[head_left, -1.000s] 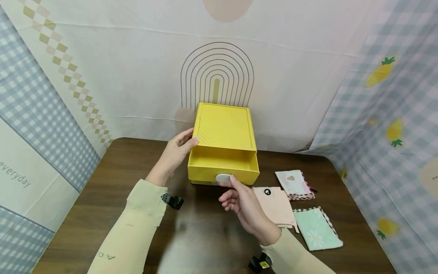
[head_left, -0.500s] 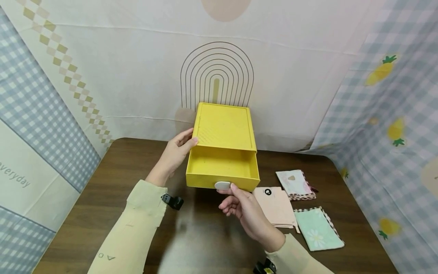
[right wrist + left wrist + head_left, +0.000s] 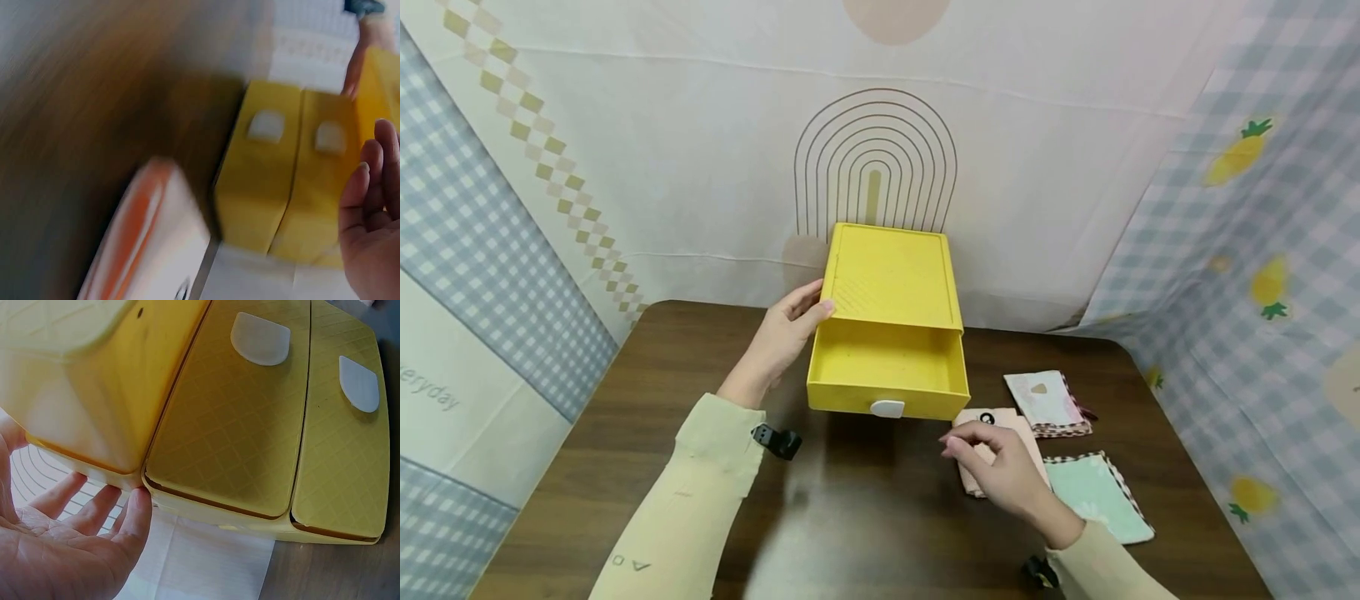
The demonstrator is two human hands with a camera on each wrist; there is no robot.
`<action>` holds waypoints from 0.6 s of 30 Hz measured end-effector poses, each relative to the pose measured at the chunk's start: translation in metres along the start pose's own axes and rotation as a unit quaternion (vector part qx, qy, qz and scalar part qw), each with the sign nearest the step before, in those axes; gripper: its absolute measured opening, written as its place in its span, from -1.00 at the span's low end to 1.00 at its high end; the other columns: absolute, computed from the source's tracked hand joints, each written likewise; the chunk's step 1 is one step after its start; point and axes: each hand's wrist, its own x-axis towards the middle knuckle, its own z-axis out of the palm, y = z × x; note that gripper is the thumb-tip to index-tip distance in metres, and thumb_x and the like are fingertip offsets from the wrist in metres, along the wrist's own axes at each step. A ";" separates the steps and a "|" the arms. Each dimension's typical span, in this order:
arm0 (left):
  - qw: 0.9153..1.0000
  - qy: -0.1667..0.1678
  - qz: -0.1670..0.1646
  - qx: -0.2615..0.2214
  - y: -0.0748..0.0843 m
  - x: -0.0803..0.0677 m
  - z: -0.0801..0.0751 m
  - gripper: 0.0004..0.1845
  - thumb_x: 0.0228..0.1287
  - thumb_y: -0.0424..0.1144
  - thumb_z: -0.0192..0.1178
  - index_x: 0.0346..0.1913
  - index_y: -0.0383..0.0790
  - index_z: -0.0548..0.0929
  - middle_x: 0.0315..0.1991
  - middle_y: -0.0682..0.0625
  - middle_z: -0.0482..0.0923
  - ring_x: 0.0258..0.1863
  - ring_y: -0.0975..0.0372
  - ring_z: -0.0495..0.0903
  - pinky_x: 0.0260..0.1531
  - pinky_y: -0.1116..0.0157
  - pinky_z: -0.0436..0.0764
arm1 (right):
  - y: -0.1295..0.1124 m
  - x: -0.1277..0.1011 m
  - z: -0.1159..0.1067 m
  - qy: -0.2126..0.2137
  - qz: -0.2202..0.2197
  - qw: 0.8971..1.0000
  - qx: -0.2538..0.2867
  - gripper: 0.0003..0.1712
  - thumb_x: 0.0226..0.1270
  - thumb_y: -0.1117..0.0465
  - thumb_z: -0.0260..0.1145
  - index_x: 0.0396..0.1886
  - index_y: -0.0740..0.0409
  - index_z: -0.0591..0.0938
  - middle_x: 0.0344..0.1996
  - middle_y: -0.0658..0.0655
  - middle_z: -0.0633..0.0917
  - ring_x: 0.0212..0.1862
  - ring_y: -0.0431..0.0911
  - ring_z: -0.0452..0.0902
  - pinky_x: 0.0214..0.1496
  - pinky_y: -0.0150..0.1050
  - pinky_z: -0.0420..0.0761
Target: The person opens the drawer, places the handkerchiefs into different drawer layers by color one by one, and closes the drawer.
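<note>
A yellow drawer cabinet (image 3: pixel 895 275) stands at the back of the table, its top drawer (image 3: pixel 842 398) pulled out and bare inside. White tab handles mark the drawers; the top one's handle (image 3: pixel 887 408) is free of any hand. My left hand (image 3: pixel 778 337) steadies the cabinet's left side, thumb on the top edge and fingertips against the side wall, as the left wrist view shows. My right hand (image 3: pixel 1003 471) holds nothing, fingers loosely bent, over a folded pink cloth (image 3: pixel 1032 446) that it partly covers. Below the open drawer, two lower drawers (image 3: pixel 228 425) are closed.
Right of the pink cloth lie a folded white cloth (image 3: pixel 1037 400) with a checked edge and a folded mint-green cloth (image 3: pixel 1105 492) with a flower. The brown table (image 3: pixel 647 400) meets a patterned fabric backdrop (image 3: pixel 715 167) right behind the cabinet.
The top drawer has slid further out toward me. My right hand has let go of its handle and moved right, over the pink cloth. My left hand has stayed in place.
</note>
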 end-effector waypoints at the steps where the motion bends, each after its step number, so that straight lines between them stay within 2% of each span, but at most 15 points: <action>1: 1.000 0.000 0.000 0.000 0.000 0.000 0.000 -0.30 0.27 0.15 0.23 0.43 0.09 0.32 0.43 0.07 0.21 0.39 0.25 0.18 0.31 0.14 0.26 | 0.006 -0.003 -0.005 0.007 -0.014 1.000 -0.026 -0.82 0.30 0.43 0.27 -0.28 0.09 0.71 -0.39 0.02 0.72 -0.30 -0.17 0.61 -0.26 -0.26 0.57; 4: 1.000 0.000 -0.001 -0.001 0.000 0.000 0.000 -0.30 0.27 0.14 0.23 0.44 0.09 0.32 0.43 0.07 0.21 0.38 0.25 0.19 0.31 0.14 0.26 | 0.025 -0.006 -0.020 0.039 -0.029 0.995 -0.092 -0.83 0.22 0.40 0.35 -0.28 0.06 0.72 -0.36 -0.04 0.71 -0.34 -0.21 0.57 -0.32 -0.25 0.55; 10: 1.000 -0.001 0.006 -0.013 -0.001 0.000 0.000 -0.32 0.28 0.12 0.23 0.43 0.08 0.34 0.42 0.07 0.24 0.37 0.26 0.21 0.30 0.16 0.27 | 0.057 -0.004 -0.049 0.101 -0.010 0.978 -0.184 -0.82 0.25 0.24 0.39 -0.14 0.00 0.71 -0.40 -0.19 0.66 -0.35 -0.26 0.52 -0.32 -0.25 0.53; 15: 1.000 -0.002 0.011 -0.020 -0.002 0.000 0.002 -0.35 0.30 0.10 0.22 0.42 0.09 0.35 0.42 0.08 0.24 0.37 0.27 0.20 0.31 0.16 0.25 | 0.084 -0.001 -0.071 0.121 -0.028 0.955 -0.268 -0.67 0.19 0.14 0.44 -0.04 0.06 0.68 -0.38 -0.12 0.68 -0.34 -0.22 0.56 -0.32 -0.19 0.56; 18: 1.000 0.001 0.010 -0.019 -0.002 -0.001 0.002 -0.34 0.30 0.10 0.22 0.42 0.09 0.34 0.42 0.08 0.22 0.38 0.27 0.18 0.32 0.16 0.24 | 0.095 0.001 -0.081 0.128 -0.024 0.943 -0.305 -0.60 0.16 0.10 0.45 -0.02 0.13 0.67 -0.36 -0.01 0.69 -0.32 -0.10 0.57 -0.31 -0.10 0.56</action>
